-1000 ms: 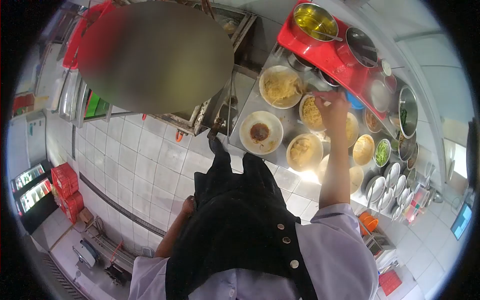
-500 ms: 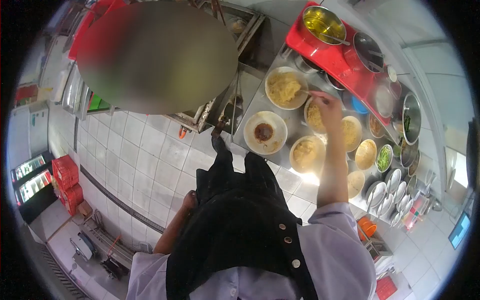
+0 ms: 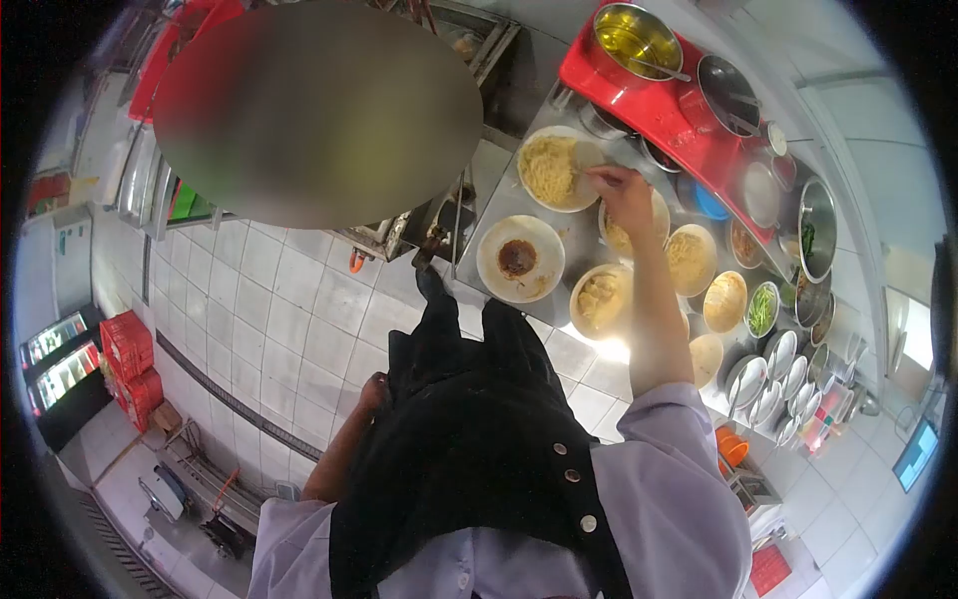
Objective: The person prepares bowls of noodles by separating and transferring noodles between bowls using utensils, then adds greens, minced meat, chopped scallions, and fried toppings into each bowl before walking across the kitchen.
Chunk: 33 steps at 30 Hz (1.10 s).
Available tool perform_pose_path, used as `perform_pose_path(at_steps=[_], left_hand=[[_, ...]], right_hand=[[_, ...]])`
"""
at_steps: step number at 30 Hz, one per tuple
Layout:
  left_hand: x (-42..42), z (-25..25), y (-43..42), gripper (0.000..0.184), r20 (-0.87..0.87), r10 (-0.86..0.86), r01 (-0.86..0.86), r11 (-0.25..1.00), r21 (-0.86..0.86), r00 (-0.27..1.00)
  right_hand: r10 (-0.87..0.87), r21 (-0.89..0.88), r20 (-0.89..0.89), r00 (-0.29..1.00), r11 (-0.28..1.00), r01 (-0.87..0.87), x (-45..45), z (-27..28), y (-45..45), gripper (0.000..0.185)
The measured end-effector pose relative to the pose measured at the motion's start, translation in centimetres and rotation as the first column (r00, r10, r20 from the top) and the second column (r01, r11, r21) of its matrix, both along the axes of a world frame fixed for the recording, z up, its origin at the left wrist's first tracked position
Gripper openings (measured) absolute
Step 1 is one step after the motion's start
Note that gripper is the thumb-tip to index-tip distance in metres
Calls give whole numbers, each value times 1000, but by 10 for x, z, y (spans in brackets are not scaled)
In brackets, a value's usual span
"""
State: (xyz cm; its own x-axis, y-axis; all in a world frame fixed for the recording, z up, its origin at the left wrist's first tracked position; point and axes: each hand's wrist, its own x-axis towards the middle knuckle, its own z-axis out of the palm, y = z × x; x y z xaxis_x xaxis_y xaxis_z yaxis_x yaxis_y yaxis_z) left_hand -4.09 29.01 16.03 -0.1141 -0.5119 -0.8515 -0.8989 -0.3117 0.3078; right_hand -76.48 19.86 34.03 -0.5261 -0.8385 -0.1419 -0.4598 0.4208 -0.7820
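My right hand (image 3: 625, 204) reaches over the steel table, its fingers closed in a pinch at the right rim of a white bowl (image 3: 589, 153) of yellow noodles (image 3: 549, 170). A thin utensil seems to run from the fingertips into this bowl, too small to name. Below my right hand and partly hidden by it is another bowl of noodles (image 3: 617, 238). A white bowl (image 3: 539, 235) with dark brown sauce (image 3: 517, 259) stands nearer me on the left. My left hand (image 3: 374, 391) hangs low beside my black apron (image 3: 459, 439); its fingers are not clear.
Several more food bowls, one with chopped greens (image 3: 762, 310), fill the table's right side, near stacked white dishes (image 3: 746, 381). Along the back, a red stand (image 3: 649, 115) bears a pot of yellow oil (image 3: 637, 42). A blurred oval hides the upper left.
My right hand has shifted slightly left and up, closer to the noodle bowl. The noodles in it look flatter and more spread out. The whole view has shifted a little.
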Motion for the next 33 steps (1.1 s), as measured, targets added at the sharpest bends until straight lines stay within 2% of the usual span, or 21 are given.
perform_pose_path(at_steps=[1, 4, 6, 7, 8, 10, 12, 13, 14, 15, 16, 18, 20, 21, 22, 23, 25, 26, 29, 32, 33], left_hand=[[1, 2, 1, 35, -12, 10, -10, 1000, 2, 1000], [6, 7, 5, 33, -24, -17, 18, 1000, 15, 1000], [21, -13, 8, 32, -6, -100, 100, 995, 22, 995], [18, -8, 2, 30, -42, -270, 272, 960, 63, 962], [13, 5, -9, 28, -83, -431, 437, 894, 98, 899], [-5, 40, -39, 25, -192, -729, 753, 646, 123, 657], [-69, 109, -89, 24, -304, -912, 961, 266, 75, 276], [-116, 165, -117, 24, -291, -738, 793, 553, 257, 609], [-150, 201, -142, 23, -377, -723, 809, 567, 155, 579], [-172, 214, -165, 29, -501, -733, 827, 560, -61, 460], [-235, 272, -183, 32, -461, -389, 532, 814, 234, 798], [-316, 299, -213, 37, -560, -411, 490, 872, -11, 719], [-391, 251, -243, 31, -692, -416, 282, 909, -306, 590], [-437, 259, -252, 31, -574, -415, 215, 897, -385, 706], [-473, 232, -266, 42, -503, -516, 161, 791, -590, 694], [-506, 208, -285, 44, -422, -584, 226, 733, -642, 693], [-554, 157, -312, 50, -402, -657, 349, 711, -610, 637], [-569, 127, -324, 53, -465, -655, 406, 744, -530, 595], [-581, 132, -322, 58, -564, -582, 442, 813, -380, 586], [-569, 111, -334, 57, -595, -579, 368, 815, -448, 557], [-562, 122, -332, 55, -654, -490, 349, 871, -346, 577]], right_hand=[[-25, -24, 256, 966, 999, 32, -10, -3, 3, 21], [9, -127, 240, 971, 992, 22, -17, 36, 16, 22], [15, -169, 5, 1000, 986, -14, -7, 73, 20, 20], [14, -186, -114, 993, 982, -35, 0, 86, 21, 19], [54, -34, -351, 935, 997, -71, 6, 93, 23, 18], [223, 273, -718, 659, 962, -29, 16, 101, 28, 16], [124, 184, -705, 698, 983, 11, 23, 101, 33, 15], [78, 142, -691, 719, 989, 30, 28, 98, 35, 15], [45, 177, -576, 816, 982, 70, 37, 95, 36, 15], [-2, 215, -451, 892, 970, 111, 47, 91, 37, 16], [-63, 254, -322, 945, 956, 150, 54, 86, 38, 17], [-97, 163, -305, 947, 975, 153, 63, 38, 49, 20], [-117, 138, -235, 965, 979, 153, 68, 8, 52, 23], [-124, 155, -172, 977, 976, 151, 71, 1, 51, 25], [-139, 170, -109, 984, 973, 157, 73, -6, 49, 28], [-155, 131, -4, 988, 979, 154, 73, -16, 46, 29], [-185, 47, 200, 962, 983, 179, 74, -31, 42, 32], [-218, 54, 141, 966, 976, 212, 77, -27, 37, 35], [-391, 127, 115, 913, 918, 377, 82, -55, 25, 34], [-391, 128, 28, 920, 914, 384, 88, -35, 21, 38], [-395, 183, 39, 918, 906, 382, 88, -27, 23, 42]])
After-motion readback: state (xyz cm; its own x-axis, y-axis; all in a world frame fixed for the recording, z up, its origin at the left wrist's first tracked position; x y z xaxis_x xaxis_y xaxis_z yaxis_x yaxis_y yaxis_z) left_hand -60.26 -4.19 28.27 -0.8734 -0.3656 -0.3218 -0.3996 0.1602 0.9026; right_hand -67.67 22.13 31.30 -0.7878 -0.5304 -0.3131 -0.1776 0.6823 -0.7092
